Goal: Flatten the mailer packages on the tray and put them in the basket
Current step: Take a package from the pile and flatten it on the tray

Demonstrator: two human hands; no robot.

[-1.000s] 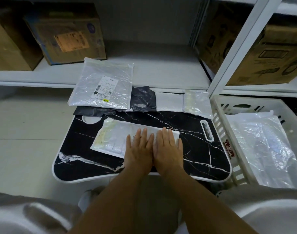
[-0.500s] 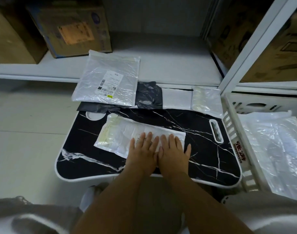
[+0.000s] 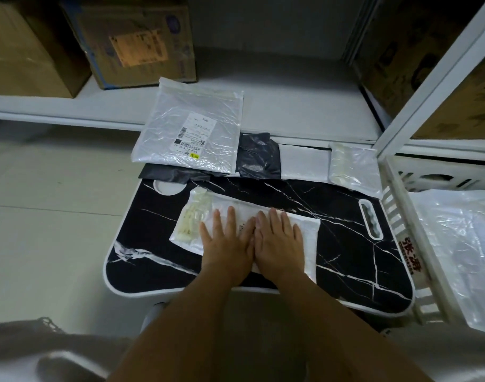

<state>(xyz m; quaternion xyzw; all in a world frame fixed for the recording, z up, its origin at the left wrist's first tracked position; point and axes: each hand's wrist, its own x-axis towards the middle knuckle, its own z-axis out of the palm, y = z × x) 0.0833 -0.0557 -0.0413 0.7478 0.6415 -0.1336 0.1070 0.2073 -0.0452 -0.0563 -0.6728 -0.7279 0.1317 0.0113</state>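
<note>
Mailer [image 3: 197, 224] under flat hands [image 3: 252, 244], near edge hidden, basket [image 3: 395, 216] cut off

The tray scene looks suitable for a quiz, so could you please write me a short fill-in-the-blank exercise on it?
1. Both hands, left hand and right hand, press flat on a white ____ lying on the tray.
2. The tray's top is black with white ____ veining.
3. The basket stands to the tray's ____.
4. The large mailer bearing a label overlaps a ____ mailer.

Missing words: mailer; marble; right; black
</note>
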